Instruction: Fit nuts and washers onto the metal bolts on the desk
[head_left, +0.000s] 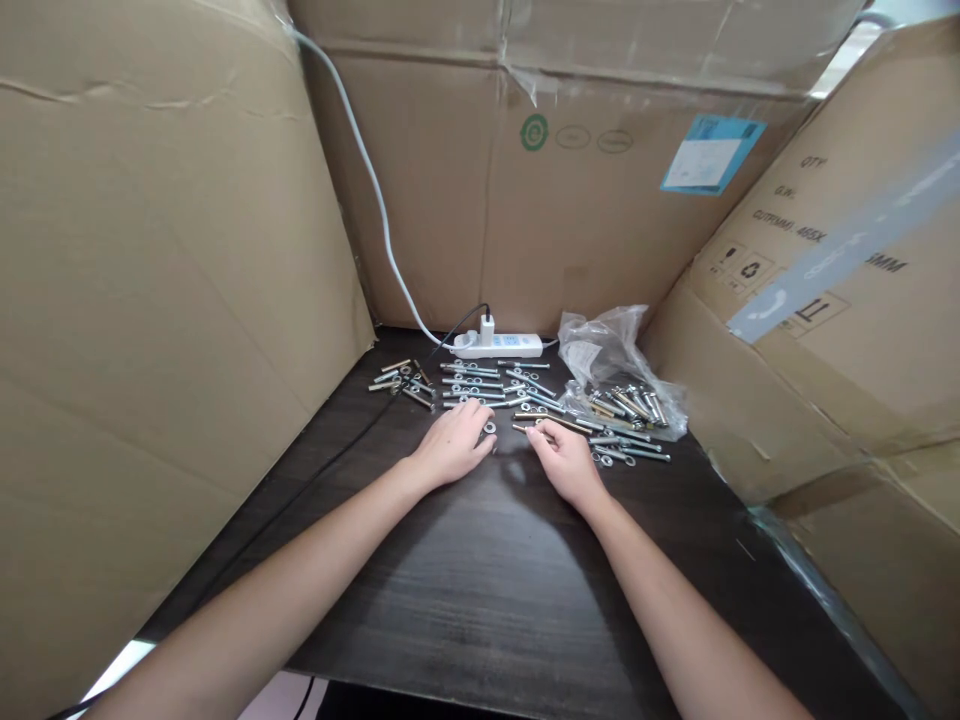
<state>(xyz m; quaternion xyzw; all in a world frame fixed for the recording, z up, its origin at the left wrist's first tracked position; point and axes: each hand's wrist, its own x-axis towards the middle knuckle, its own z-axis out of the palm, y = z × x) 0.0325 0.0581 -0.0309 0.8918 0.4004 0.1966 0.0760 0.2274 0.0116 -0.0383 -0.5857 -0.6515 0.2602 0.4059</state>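
My right hand (564, 458) is closed in a pinch around a thin bolt (520, 429), whose tip pokes out to the left of the fingers. Low over the dark table, my left hand (452, 442) has its thumb and fingers apart, beside a loose washer (490, 428). Behind the left hand lie rows of silvery bolts (472, 384) with washers among them. A brass-coloured bolt sleeve (570, 423) lies just beyond the right hand. More bolts and washers (630, 452) are spread to that hand's right.
A clear plastic bag (600, 340) with bolts (630, 403) lies at the back right. Another bolt pile (403, 383) sits at the left, crossed by a black cable (330, 460). A white power strip (517, 346) stands at the back. Cardboard boxes (435, 200) enclose the table (450, 600).
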